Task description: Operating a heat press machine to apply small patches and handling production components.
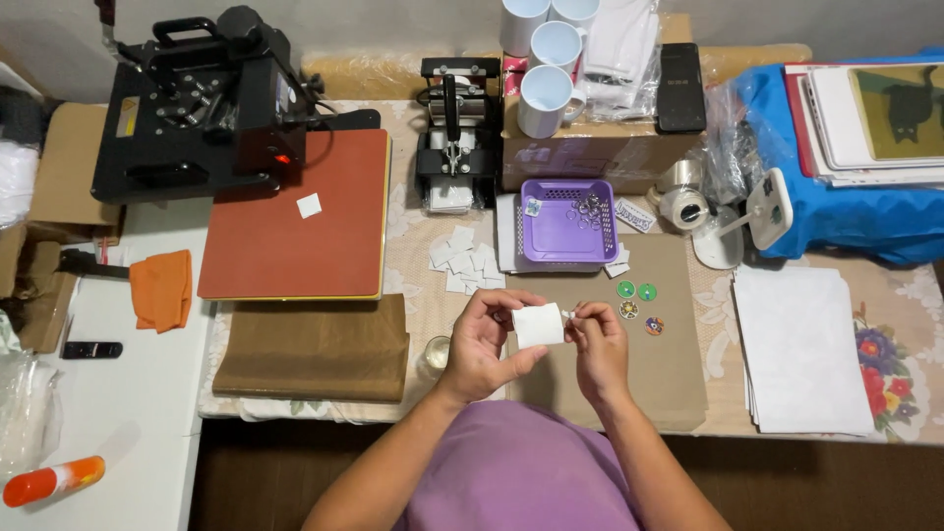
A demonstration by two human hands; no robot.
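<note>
together, the fingers of the left hand pinch a small white paper square, held above the bench. the right hand closes its fingertips on a tiny piece at the square's right edge. just beyond lie four round badges on brown paper, then a purple basket, white mugs and a heat press.
</note>
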